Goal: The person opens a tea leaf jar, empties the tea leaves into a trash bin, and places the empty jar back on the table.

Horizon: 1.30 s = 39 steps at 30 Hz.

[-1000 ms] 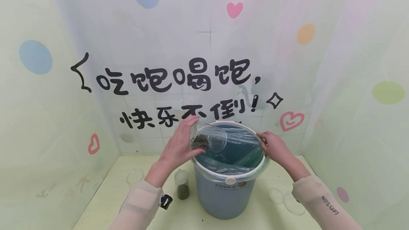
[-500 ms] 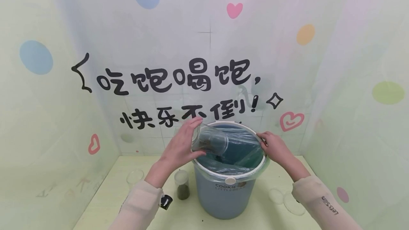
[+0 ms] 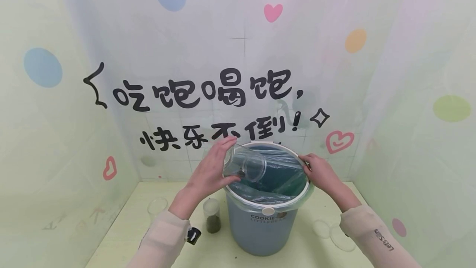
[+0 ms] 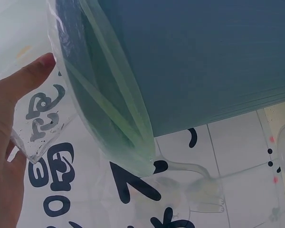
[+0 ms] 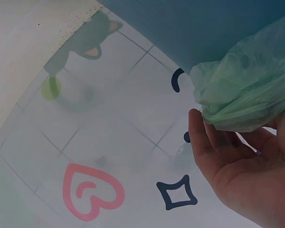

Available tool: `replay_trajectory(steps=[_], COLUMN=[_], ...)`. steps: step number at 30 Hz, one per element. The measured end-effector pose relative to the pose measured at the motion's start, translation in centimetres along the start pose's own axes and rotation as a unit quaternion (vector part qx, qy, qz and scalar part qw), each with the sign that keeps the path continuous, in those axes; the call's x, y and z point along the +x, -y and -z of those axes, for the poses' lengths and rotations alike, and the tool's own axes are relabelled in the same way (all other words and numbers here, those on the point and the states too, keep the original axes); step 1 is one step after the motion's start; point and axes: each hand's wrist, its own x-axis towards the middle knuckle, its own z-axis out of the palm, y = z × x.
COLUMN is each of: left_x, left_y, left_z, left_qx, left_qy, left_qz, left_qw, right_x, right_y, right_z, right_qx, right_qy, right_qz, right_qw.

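Observation:
In the head view my left hand [image 3: 208, 168] holds a clear jar [image 3: 245, 158] tipped on its side, its mouth over the blue-grey trash bin [image 3: 260, 230]. A small dark clump of loose bits lies low inside the jar. The left wrist view shows specks on the clear wall of the jar [image 4: 42, 130]. A thin translucent green trash bag [image 3: 260, 196] lines the bin and folds over its white rim. My right hand [image 3: 322, 173] grips the rim at the right, fingers at the bag's edge. In the right wrist view the bag [image 5: 247, 90] bunches above those fingers.
Left of the bin stands a small clear container [image 3: 213, 217] with dark contents. Farther left is a clear round item [image 3: 158, 206]; two clear rings [image 3: 342, 237] lie at right, partly behind my sleeve. A printed curtain [image 3: 238, 20] encloses the table [image 3: 197, 255] at back and sides.
Dark loose bits have slid out of the tilted jar into the bin, leaving only a small clump inside. The left hand shifted slightly right; the right hand has kept its place on the rim.

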Motion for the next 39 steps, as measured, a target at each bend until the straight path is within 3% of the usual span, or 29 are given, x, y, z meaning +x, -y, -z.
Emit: replay_trajectory(steps=[11,15,18,22,25,33,39], left_x=[0.4,1.2,1.8,2.3,2.3,2.1,1.8], left_y=[-0.1,-0.2,-0.4,-0.6,-0.6,-0.6,-0.8], left_z=[0.3,0.8,1.2,1.6,1.6,1.4,1.5], left_qx=[0.001,-0.026,-0.048,-0.025,-0.01,-0.025,0.045], left_qy=[-0.013,-0.022,0.001,0.069,0.093,0.065,0.067], left_qz=[-0.013,-0.007,0.01,0.027,0.035,0.039,0.032], left_qw=[0.9998,0.9994,0.9988,0.997,0.995,0.9968,0.9963], right_x=[0.0,0.0,0.0,-0.1,-0.1,0.0,0.0], right_y=[-0.1,-0.2,-0.2,-0.1,-0.1,-0.1,0.0], right_z=[-0.1,-0.1,-0.1,-0.1,0.0,0.0,-0.1], right_qx=[0.006,0.006,0.005,0.006,0.007,0.007,0.007], right_qy=[0.004,0.005,0.005,0.001,-0.002,-0.003,-0.002], right_qz=[-0.003,-0.005,-0.007,-0.006,-0.005,-0.003,-0.004], right_qw=[1.0,1.0,1.0,1.0,1.0,1.0,1.0])
